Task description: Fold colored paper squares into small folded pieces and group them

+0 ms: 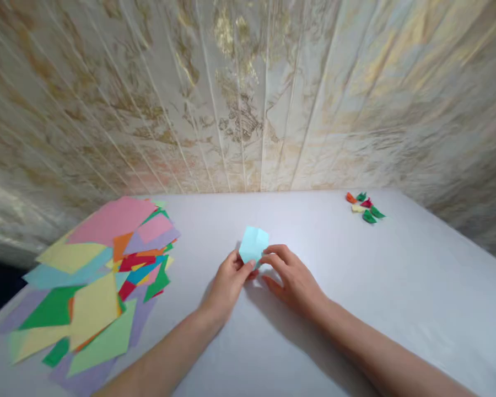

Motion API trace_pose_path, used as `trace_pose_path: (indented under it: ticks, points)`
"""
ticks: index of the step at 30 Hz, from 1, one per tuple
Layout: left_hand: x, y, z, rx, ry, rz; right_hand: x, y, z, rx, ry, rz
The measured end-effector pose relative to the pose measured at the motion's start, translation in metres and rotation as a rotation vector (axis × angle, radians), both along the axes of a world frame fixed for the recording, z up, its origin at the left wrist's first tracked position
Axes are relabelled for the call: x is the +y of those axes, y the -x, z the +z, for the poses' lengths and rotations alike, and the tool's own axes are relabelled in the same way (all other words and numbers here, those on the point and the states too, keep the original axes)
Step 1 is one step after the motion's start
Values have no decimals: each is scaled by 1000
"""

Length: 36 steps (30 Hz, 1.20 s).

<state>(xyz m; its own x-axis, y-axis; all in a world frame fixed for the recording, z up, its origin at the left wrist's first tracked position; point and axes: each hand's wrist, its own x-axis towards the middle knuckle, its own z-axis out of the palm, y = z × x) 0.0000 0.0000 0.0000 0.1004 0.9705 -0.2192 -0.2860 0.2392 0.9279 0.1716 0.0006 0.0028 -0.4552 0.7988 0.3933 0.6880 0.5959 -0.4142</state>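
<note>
A small light-blue piece of paper (253, 243) with crease lines is held up just above the white table, near the middle of the view. My left hand (231, 281) grips its lower left edge, thumb in front and fingers behind. Beside its right edge is my right hand (291, 278), fingers curved and apart, the fingertips close to the paper. Whether those fingertips touch the paper I cannot tell.
A spread pile of coloured paper sheets and scraps (95, 309) covers the table's left side. At the far right lie several small folded paper pieces (367, 207) in green, red, orange and cream. Behind the white table (314, 231) hangs a patterned curtain (248, 99).
</note>
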Motion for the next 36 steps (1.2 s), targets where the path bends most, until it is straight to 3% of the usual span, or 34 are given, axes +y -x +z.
trace_pose_path:
  ticks: [7,9,11,13,15,17,20,23,28,36]
  points:
    - [0,5,8,11,224,-178,0,-4,3,7,92,46]
    - [4,10,11,115,269,-274,2,-5,3,3,116,45]
    - [7,16,14,362,249,-370,4,-5,2,-18,130,27]
    - [9,22,17,760,84,-324,5,-6,2,-49,132,16]
    - [8,26,18,1119,-215,-182,6,-5,2,-73,127,13]
    - [3,25,17,1287,-509,-184,6,-5,2,-89,122,14]
    - [-3,18,10,1319,-729,-355,5,-4,1,-102,121,15]
    - [-4,12,1,1307,-757,-382,5,-4,-1,-129,123,14]
    - [2,13,-7,1188,-729,-329,7,-3,-3,-160,173,-6]
    - [11,21,-8,1097,-574,-216,12,-2,-4,-60,286,-148]
